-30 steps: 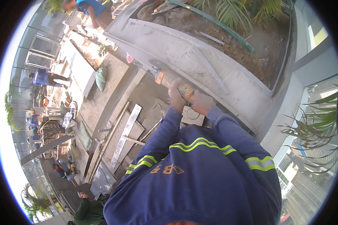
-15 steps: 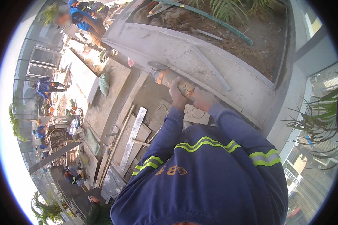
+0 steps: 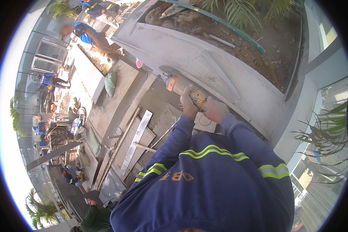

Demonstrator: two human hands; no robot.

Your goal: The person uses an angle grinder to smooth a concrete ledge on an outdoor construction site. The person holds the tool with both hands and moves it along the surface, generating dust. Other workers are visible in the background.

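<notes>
An angle grinder (image 3: 178, 86) with a dusty orange body lies across my grip, just in front of my chest. My left hand (image 3: 189, 103) wraps round its body. Behind it, my right hand (image 3: 215, 110) is closed on the rear end of the grinder. The grinder's disc (image 3: 167, 70) points up and left, at the near side of a pale concrete planter wall (image 3: 197, 49). Whether the disc touches the wall I cannot tell. A long narrow strip (image 3: 221, 74) lies on the wall's sloping face, beyond my right hand.
Soil and palm leaves (image 3: 236, 13) fill the planter beyond the wall. Boards (image 3: 137, 135) and a long pole (image 3: 118, 149) lie on the floor to my left. A green sack (image 3: 110, 84) rests farther left. Several co-workers, one in a blue shirt (image 3: 85, 33), are at the far left.
The whole view has shifted slightly, so most things sit a little farther right and lower. Both hands keep their hold on the grinder. At the far left, the co-worker in blue leans over more.
</notes>
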